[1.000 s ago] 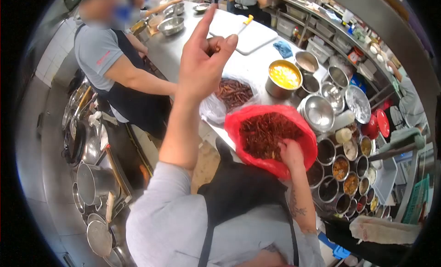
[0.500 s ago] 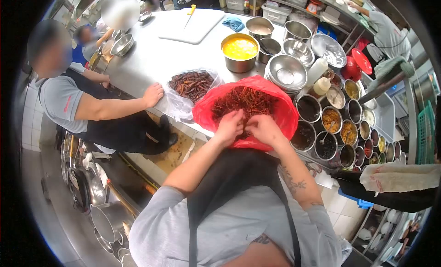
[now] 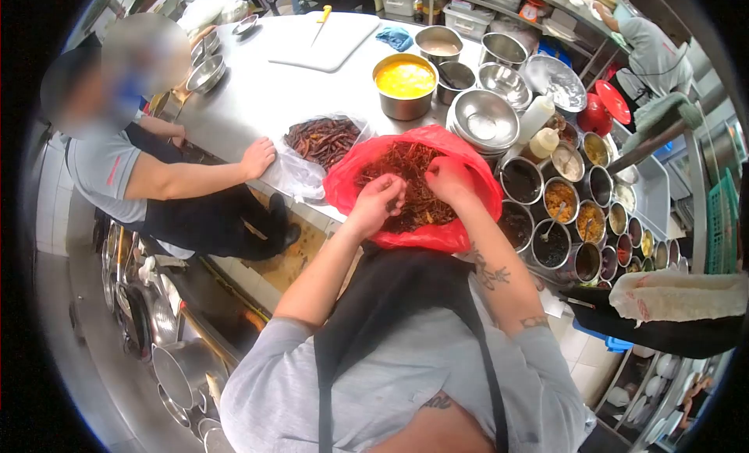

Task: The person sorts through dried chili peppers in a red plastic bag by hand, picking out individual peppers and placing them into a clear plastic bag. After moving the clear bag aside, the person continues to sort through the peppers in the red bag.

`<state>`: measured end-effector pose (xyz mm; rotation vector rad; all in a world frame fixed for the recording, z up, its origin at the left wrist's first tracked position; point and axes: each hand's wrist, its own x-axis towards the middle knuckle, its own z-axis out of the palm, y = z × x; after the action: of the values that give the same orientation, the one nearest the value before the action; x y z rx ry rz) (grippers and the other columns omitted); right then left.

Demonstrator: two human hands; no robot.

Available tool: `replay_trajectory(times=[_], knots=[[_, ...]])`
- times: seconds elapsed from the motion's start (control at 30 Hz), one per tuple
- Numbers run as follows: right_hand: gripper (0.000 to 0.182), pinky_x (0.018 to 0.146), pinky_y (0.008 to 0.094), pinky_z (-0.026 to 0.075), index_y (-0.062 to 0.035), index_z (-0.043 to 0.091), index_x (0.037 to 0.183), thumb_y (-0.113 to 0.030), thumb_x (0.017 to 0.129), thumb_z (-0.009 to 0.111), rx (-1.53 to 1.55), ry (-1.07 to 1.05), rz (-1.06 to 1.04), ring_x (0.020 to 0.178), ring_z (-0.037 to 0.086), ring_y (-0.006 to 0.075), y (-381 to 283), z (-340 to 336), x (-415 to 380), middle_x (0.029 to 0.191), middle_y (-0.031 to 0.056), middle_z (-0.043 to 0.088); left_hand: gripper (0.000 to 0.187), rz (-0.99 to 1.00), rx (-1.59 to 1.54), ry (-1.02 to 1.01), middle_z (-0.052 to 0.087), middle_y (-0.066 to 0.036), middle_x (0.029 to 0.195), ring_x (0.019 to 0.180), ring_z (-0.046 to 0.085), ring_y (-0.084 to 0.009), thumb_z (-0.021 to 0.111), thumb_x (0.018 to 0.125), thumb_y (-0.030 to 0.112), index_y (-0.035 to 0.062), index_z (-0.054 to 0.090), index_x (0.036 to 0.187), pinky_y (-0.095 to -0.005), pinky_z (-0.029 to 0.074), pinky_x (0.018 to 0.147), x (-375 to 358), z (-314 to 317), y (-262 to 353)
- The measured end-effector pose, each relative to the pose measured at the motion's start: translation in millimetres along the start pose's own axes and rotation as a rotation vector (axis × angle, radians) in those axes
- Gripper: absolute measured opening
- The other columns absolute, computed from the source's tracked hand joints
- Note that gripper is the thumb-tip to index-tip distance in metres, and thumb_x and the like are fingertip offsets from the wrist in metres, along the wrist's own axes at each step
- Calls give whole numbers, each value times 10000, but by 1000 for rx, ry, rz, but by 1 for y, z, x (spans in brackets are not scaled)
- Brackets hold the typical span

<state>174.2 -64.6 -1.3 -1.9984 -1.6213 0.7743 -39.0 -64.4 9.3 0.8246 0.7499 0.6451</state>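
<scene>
A red plastic bag lies wide open in front of me, filled with dark red dried chilies, many in thin, stalk-like pieces. Over the bag's left part, my left hand is closed with fingers curled; whatever it pinches is too small to make out. My right hand reaches in from the right, its bent fingertips at the chilies and partly hidden. Just left of the red bag, a clear plastic bag holds whole dried chilies.
A co-worker's hand rests on the steel table at left. Behind the bags stand a pot of yellow liquid and stacked steel bowls. Several containers of sauces and seasonings crowd the right. A knife lies on a white cutting board.
My hands, close together before, have parted. The right one has moved up and right toward the chilies, the left slightly left. A background person at left has shifted.
</scene>
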Motion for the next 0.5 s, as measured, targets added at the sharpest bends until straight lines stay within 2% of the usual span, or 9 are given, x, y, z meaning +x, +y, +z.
replay_trajectory(times=[0.07,0.1,0.13,0.23,0.27,0.3,0.37,0.4,0.5], knots=[[217,851,419,538,-69,739,957,-245,837,703,191,35,-91,924,697,324,16,5,2,956,181,723,146,18,173,58,499,38,763,639,454,-95,644,979,228,97,580,990,-248,371,572,0,2,5],[241,827,396,535,-50,737,981,-239,832,722,263,28,-50,894,702,291,8,-5,-5,927,171,728,160,23,261,81,498,44,745,614,447,-93,675,961,226,95,588,988,-249,371,561,3,4,5],[242,825,385,532,-39,734,984,-234,842,717,340,-21,-9,891,700,278,-2,-16,-13,929,164,730,225,261,530,120,512,47,694,582,472,-95,770,878,217,60,654,991,-266,410,556,9,12,4],[236,819,361,522,-23,727,995,-219,865,703,450,-40,11,887,692,238,-13,-21,-21,937,150,732,257,348,959,98,602,-10,702,639,560,-126,795,837,223,33,712,988,-299,475,624,16,25,25],[233,817,354,519,-20,725,999,-213,871,699,464,-25,-4,886,689,224,-13,-20,-19,940,146,732,276,436,999,113,665,-82,744,701,630,-174,812,801,213,11,727,970,-335,507,688,23,26,27],[231,823,352,518,-22,724,1008,-210,876,695,506,-17,20,889,684,215,-11,-17,-17,946,140,732,251,427,1116,101,684,-130,803,761,663,-210,802,806,198,10,725,954,-361,513,726,30,25,33],[228,835,347,514,-26,723,1025,-204,886,688,587,-2,55,894,676,197,-9,-11,-10,958,129,733,224,504,1187,31,683,-134,842,801,672,-219,784,815,169,4,718,951,-356,517,748,37,25,42],[181,739,335,506,-36,718,998,-178,892,679,668,-16,97,797,636,167,-16,-16,-13,897,87,714,209,520,1188,-8,681,-134,852,804,672,-226,777,818,156,4,716,949,-354,517,750,39,25,46],[93,634,306,454,-67,707,941,-135,905,656,1039,-293,278,700,561,129,-10,-28,-14,850,33,671,168,563,1152,-120,675,-137,869,809,669,-248,758,826,119,7,713,943,-351,519,753,41,24,50]])
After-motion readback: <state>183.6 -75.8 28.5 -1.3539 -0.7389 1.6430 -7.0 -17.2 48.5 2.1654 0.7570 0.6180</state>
